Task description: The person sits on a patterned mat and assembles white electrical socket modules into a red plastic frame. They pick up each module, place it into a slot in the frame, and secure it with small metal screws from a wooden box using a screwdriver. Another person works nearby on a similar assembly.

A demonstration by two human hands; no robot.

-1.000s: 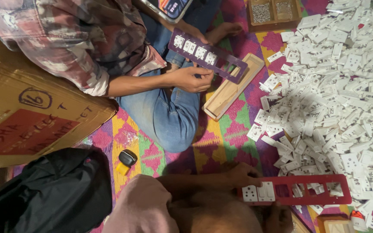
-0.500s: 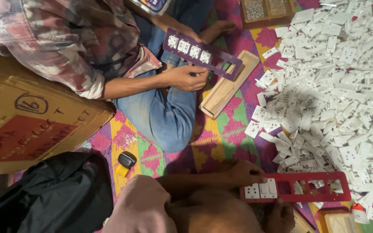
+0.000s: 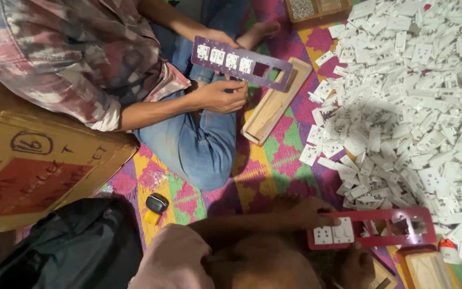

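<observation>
Big picture first: a bright patterned floor mat (image 3: pixel 274 160), and heaped over its right side a huge pile of white switch and socket pieces (image 3: pixel 413 96), loose and overlapping. Off to the left lies a flattened cardboard box (image 3: pixel 38 171), with a black bag (image 3: pixel 70 246) just below it.

Across the mat sits a co-worker in blue jeans, holding up a purple frame (image 3: pixel 241 63) with four white sockets seated in it and two windows open at its right end. A wooden tray (image 3: pixel 274 104) lies under that frame.

Now down to the near edge: the red frame (image 3: pixel 372 229) is held level just over the mat, at the edge of the white pile. The left hand (image 3: pixel 311 211) is closed on the frame's left end, fingers curled over its top edge. The right hand (image 3: pixel 356 265) sits below the frame, mostly hidden, so I cannot tell whether it grips or only props.

Score so far: two white pieces (image 3: pixel 333 234) seated at the left end, and the windows to their right show empty, so most of the frame is left to fill

Smallest of all, a black key fob (image 3: pixel 157 203) by the bag
</observation>
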